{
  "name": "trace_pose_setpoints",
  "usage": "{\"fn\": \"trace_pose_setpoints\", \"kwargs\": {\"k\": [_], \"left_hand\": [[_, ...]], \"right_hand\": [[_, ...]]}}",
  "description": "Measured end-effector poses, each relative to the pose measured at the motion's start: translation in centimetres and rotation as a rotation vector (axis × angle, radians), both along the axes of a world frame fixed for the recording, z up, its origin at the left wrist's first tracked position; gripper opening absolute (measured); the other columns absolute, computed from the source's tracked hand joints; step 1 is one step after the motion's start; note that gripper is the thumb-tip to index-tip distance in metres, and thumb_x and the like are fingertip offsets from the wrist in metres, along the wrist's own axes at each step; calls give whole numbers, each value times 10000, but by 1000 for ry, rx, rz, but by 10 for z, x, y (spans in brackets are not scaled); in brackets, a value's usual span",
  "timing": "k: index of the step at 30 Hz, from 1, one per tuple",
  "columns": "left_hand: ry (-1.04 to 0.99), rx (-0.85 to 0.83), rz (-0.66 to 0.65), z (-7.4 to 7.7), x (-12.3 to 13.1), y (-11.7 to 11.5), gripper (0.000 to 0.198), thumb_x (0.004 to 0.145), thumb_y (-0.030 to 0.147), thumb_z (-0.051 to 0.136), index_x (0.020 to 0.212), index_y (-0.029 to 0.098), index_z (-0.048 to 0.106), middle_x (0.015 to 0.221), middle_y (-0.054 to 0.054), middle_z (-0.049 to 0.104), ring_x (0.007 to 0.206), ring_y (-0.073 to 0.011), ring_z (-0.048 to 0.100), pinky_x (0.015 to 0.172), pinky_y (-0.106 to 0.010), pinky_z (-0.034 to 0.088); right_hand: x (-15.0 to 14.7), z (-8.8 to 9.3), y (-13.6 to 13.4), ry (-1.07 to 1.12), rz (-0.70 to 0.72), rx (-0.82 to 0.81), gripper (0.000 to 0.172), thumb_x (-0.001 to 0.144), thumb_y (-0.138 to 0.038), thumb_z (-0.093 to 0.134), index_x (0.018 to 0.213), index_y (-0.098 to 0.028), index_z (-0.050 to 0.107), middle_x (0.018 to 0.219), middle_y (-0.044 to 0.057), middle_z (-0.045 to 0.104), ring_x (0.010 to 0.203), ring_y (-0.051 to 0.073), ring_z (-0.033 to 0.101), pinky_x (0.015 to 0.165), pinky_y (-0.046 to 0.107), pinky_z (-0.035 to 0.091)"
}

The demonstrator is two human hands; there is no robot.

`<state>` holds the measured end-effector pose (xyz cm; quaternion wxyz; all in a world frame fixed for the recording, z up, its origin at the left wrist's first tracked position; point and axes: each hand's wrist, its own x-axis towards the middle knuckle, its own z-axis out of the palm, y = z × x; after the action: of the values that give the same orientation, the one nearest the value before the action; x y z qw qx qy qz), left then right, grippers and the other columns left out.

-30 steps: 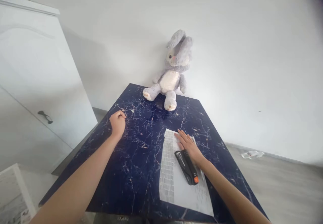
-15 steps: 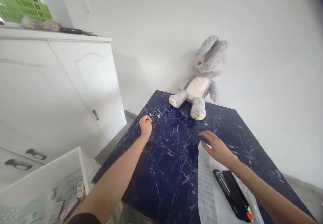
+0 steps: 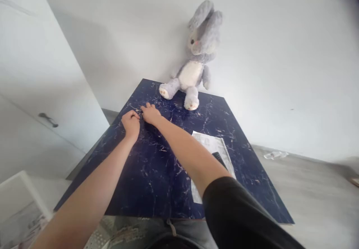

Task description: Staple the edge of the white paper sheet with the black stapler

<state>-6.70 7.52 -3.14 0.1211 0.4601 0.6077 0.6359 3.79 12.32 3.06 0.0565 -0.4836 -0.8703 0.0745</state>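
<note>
My left hand [image 3: 131, 125] is closed in a fist above the left side of the dark blue marbled table [image 3: 151, 181]; whatever it may hold is hidden. Close on its right, my right hand [image 3: 150, 114] reaches down to the tabletop, palm down with fingers stretched apart. Nothing shows in its fingers, though their undersides are hidden. Beneath my right forearm lies a printed white sheet [image 3: 209, 141], and on it a black stapler [image 3: 219, 160], mostly covered by the arm.
A grey plush rabbit [image 3: 190, 75] sits at the table's back edge against the wall. White cabinets [image 3: 36, 80] stand on the left, with an open white drawer [image 3: 30, 189] below. A clear plastic item [image 3: 275, 155] lies on the floor to the right.
My right hand has moved left from beside the paper to the tabletop near my left fist. A small pale piece that lay there is no longer visible. The view has turned right and down.
</note>
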Motion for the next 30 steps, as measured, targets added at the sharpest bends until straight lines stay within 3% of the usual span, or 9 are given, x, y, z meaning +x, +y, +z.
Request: {"fn": "trace_pose_setpoints", "kwargs": {"k": [4,10,15,19,21,23,25,28,30], "left_hand": [[29,-10,-16,6,2,-4,203,624,62,398,557,188,544,559,15,559,574,-138,533,601,-247,375],[47,-34,-26,10,2,-9,200,634,89,410,553,196,558,544,11,564,570,-154,541,585,-257,369],[49,-55,-29,9,3,-8,209,597,87,408,565,194,586,554,8,580,587,-158,559,594,-254,379],[98,-14,-88,10,6,-9,211,596,74,410,564,191,582,577,3,590,602,-155,569,606,-251,388],[134,-15,-107,13,8,-10,214,603,68,409,561,193,577,578,2,585,602,-154,565,612,-251,389],[173,-31,-128,17,11,-13,216,616,64,406,554,195,567,569,3,577,587,-152,553,609,-251,384],[221,-42,-161,21,14,-15,219,628,61,403,541,198,551,558,4,571,568,-150,541,606,-253,379],[306,-58,-214,23,18,-16,231,644,57,403,536,199,549,555,4,575,557,-150,535,607,-256,372],[352,-68,-237,23,20,-16,234,645,56,405,549,200,564,566,2,585,569,-152,542,608,-256,369]], "right_hand": [[5,-3,6,-1,25,23,392,864,-70,650,1246,-113,569,1288,75,580,1169,181,541,976,278,418],[63,17,7,-1,47,15,207,819,-22,666,1019,-73,662,1053,86,666,942,157,590,839,235,422],[149,43,-8,30,81,18,246,896,-129,624,1139,-92,639,1115,79,647,967,146,571,903,232,397],[246,54,-54,82,-49,103,240,930,-158,522,1149,-145,618,1093,73,654,932,165,588,884,269,429],[291,44,-89,123,-238,154,208,946,-176,472,1078,-164,633,986,65,674,867,183,610,833,296,461],[325,22,-127,161,-358,155,249,976,-203,407,1049,-171,643,965,73,688,867,199,637,830,321,491],[344,-6,-158,184,-349,164,310,1005,-241,367,1157,-183,632,1155,101,679,1068,221,634,960,363,483],[352,-44,-184,133,-260,131,420,1037,-305,326,1402,-228,519,1522,97,469,1434,244,398,1176,449,333],[352,-59,-187,75,-247,93,474,1046,-337,305,1493,-247,434,1616,76,341,1520,256,238,1227,505,240]]}}
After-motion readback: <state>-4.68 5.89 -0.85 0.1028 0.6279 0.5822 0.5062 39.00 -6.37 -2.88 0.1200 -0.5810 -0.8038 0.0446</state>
